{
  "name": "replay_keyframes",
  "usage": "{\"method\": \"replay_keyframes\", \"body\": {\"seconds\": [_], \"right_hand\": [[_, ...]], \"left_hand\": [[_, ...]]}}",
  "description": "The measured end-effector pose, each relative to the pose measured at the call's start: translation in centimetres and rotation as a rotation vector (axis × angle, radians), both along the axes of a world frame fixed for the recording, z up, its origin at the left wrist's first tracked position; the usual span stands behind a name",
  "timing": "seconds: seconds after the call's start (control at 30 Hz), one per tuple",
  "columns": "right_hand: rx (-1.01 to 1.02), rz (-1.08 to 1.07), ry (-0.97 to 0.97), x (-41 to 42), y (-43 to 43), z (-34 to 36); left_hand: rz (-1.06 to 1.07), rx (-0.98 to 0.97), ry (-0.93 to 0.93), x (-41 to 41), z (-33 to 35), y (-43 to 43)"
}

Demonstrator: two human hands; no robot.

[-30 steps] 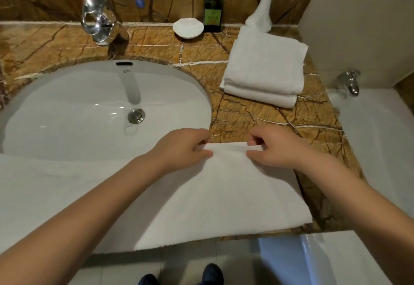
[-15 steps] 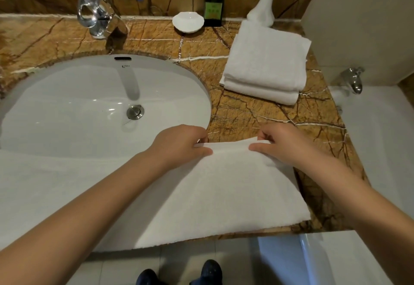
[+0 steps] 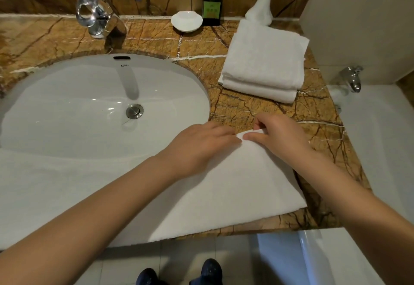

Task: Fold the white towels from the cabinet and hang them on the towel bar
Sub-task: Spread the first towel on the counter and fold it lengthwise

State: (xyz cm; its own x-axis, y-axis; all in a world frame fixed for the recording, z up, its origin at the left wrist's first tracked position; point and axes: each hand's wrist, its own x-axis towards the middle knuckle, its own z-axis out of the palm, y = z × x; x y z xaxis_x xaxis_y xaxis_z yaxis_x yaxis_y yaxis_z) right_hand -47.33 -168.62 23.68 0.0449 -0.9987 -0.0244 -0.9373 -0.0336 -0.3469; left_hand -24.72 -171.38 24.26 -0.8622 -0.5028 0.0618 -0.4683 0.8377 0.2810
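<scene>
Marble vanity top (image 3: 246, 109): both hands have closed together on the spread towel's (image 3: 224, 190) far edge, left hand (image 3: 201, 145) pressing flat, right hand (image 3: 277, 136) pinching it, fold beginning.

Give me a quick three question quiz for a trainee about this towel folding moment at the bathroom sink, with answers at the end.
1. True or false: the right hand pinches the far edge of the flat white towel.
2. Where does the stack of folded white towels lie: A in the white oval sink, B on the brown marble counter, C on the floor?
3. What stands beside the small white dish?

Key: 1 true. 2 B. 3 a dark green pump bottle.
</scene>
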Motion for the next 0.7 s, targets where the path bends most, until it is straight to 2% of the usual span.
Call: {"method": "replay_keyframes", "body": {"seconds": [0.07,0.27,0.33,0.43,0.47,0.57,0.7], "right_hand": [[-0.017,-0.040,-0.058,0.0,-0.2,-0.2],[-0.020,-0.213,-0.348,-0.6,-0.3,-0.4],[-0.010,-0.173,-0.309,-0.7,0.0,-0.2],[-0.030,-0.066,-0.092,-0.3,0.2,-0.4],[-0.050,-0.075,-0.083,-0.2,0.3,-0.5],[-0.021,-0.291,-0.317,-0.7,0.9,-0.5],[0.232,-0.486,-0.530,-2.3,2.4,0.2]], "left_hand": [[-0.058,-0.044,-0.052,-0.4,-0.3,0.0],[-0.015,-0.088,-0.100,-0.7,-1.4,-0.4],[-0.018,-0.122,-0.114,-1.2,-1.5,-0.1],[-0.013,-0.209,-0.089,-2.0,-1.8,0.4],[-0.009,-0.236,-0.078,-2.2,-1.9,0.5],[-0.010,-0.250,-0.069,-2.7,-2.0,0.4],[-0.019,-0.252,-0.112,-3.6,-1.7,0.2]]}}
